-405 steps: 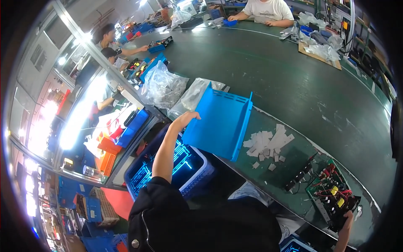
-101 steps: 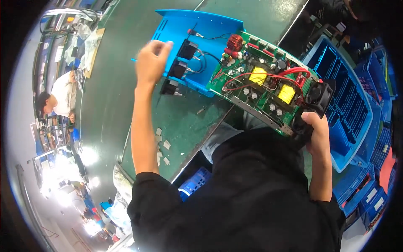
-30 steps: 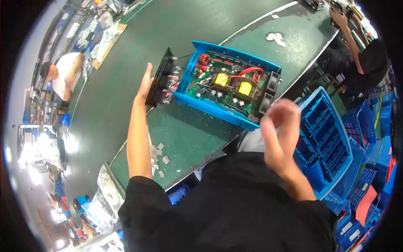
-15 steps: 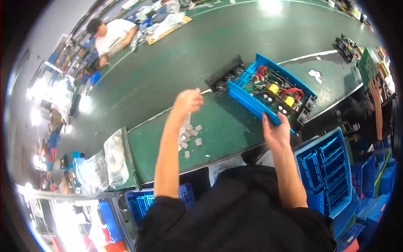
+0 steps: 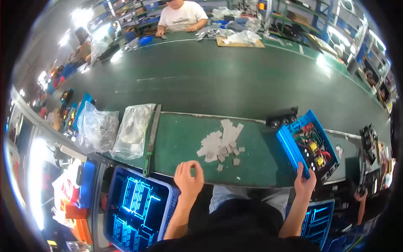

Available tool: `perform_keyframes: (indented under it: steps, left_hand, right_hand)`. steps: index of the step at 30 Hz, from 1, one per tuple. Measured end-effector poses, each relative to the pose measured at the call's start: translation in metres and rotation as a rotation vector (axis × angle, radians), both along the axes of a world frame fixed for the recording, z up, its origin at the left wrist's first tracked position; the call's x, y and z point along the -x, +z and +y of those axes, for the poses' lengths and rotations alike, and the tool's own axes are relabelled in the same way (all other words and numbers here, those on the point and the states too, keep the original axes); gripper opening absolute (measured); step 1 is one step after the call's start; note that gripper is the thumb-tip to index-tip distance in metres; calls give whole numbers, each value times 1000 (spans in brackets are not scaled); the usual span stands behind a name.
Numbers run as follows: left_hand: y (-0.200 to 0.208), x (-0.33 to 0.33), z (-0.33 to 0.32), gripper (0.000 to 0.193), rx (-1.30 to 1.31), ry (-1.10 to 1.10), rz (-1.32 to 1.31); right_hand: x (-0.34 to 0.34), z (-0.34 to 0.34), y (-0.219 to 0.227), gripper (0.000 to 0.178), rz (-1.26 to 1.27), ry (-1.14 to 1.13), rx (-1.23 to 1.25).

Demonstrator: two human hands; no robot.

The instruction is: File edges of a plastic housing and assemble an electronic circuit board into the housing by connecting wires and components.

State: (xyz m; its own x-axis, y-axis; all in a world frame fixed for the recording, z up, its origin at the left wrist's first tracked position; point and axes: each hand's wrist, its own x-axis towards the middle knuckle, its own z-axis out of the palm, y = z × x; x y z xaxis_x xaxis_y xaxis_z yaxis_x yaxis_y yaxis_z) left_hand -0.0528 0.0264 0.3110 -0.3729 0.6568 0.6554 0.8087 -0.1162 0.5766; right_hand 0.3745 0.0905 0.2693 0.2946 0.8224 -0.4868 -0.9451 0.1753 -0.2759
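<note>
My right hand [image 5: 305, 181] grips the near edge of a blue open-topped metal case [image 5: 290, 145]. Inside it are a circuit board, red wires and yellow-wrapped components [image 5: 313, 146]. A black panel with round parts [image 5: 282, 117] sits at the case's far left end. Over the table's near edge, my left hand [image 5: 189, 179] has its fingers curled to the thumb in a ring. Whatever its fingertips pinch, if anything, is too small to make out. Beyond that hand lie grey sheets [image 5: 211, 145] and several small grey square pads [image 5: 236, 161] on the green table.
A long green-handled blade tool [image 5: 150, 147] lies beside clear plastic bags [image 5: 134, 130] on the left. Blue crates [image 5: 168, 210] stand below the table edge. Another person [image 5: 183, 17] works across the table; a co-worker's hand [image 5: 360, 194] shows at far right.
The view has swung left, bringing the bags and blade tool further in. My left hand has drawn back from beside the black panel to the near table edge. My right hand stays on the case.
</note>
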Motion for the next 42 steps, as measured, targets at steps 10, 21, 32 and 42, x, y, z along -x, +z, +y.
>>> perform_keyframes:
  steps: [10, 21, 32, 42]
  left_hand:
    - [-38, 52, 28, 19, 90, 34, 94]
    - [-46, 70, 41, 19, 140, 95, 48]
    - [-38, 64, 40, 18, 176, 143, 18]
    - [-45, 74, 71, 21, 197, 158, -15]
  right_hand:
    - [52, 59, 49, 38, -181, 51, 2]
    - [148, 230, 61, 30, -349, 422, -121]
    - [276, 366, 73, 49, -265, 831, -13]
    - [316, 470, 39, 57, -268, 887, 39]
